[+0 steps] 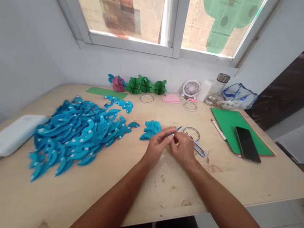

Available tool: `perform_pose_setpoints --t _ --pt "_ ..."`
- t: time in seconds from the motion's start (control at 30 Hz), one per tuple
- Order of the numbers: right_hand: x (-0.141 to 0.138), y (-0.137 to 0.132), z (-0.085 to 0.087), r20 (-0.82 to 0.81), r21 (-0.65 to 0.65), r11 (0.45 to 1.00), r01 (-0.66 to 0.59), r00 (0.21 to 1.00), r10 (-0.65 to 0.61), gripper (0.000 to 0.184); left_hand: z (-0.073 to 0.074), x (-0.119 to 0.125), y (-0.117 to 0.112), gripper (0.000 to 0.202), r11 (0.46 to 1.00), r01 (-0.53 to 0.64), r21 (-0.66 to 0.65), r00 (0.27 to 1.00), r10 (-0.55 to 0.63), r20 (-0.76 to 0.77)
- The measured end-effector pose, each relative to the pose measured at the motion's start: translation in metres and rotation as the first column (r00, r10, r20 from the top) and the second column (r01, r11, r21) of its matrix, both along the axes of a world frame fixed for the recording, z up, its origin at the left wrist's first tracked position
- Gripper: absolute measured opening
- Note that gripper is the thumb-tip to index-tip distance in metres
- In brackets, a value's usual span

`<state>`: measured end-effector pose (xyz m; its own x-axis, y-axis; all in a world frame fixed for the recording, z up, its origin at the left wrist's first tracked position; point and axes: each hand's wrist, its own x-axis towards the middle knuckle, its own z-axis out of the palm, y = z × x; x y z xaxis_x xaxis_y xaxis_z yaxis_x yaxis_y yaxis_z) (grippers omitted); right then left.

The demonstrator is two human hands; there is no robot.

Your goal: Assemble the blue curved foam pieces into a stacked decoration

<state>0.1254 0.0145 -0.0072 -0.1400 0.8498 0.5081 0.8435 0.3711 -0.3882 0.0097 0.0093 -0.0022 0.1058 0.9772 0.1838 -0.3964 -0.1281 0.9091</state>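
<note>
My left hand [157,144] and my right hand [184,147] meet above the middle of the table, fingers pinched together. Between them is a small blue paper piece [178,128], its pointed tip showing past the fingertips; the rest of it is hidden. Just left of my left hand lies a pleated bundle of blue paper [151,128]. A light-blue cutter [200,149] rests beside my right hand, near a roll of tape [192,133]. Farther left spreads a big heap of curved blue paper pieces [81,128] with white square patches.
Green paper decorations [145,85] and a pink one [118,84] stand along the wall. A small fan [191,88], a bottle [217,88] and a clear bag [239,96] are at the back right. A phone [247,144] lies on green sheets [224,124]; a white device [12,134] sits left.
</note>
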Motion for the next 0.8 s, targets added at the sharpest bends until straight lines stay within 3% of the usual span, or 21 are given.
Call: perform_pose_setpoints --t 0.2,0.4,0.57,0.8 --pt "-0.001 -0.001 -0.001 -0.013 0.023 0.999 -0.033 0.999 0.034 0.022 -0.004 0.001 0.004 0.029 0.997 -0.018 -0.071 0.999 0.020 0.026" --pt "-0.004 -0.004 0.004 -0.111 0.013 0.993 -0.121 0.986 0.121 0.023 -0.008 -0.002 0.010 0.031 0.985 -0.038 -0.169 0.983 0.067 0.170" --pt "-0.005 -0.006 0.008 -0.214 -0.015 0.988 -0.154 0.966 0.147 0.022 -0.005 -0.010 0.014 0.034 0.964 0.004 -0.267 0.950 0.080 0.301" --pt "-0.003 -0.005 0.008 -0.280 -0.043 0.987 -0.155 0.950 0.137 0.021 -0.002 -0.019 0.018 0.036 0.953 0.083 -0.291 0.910 0.047 0.413"
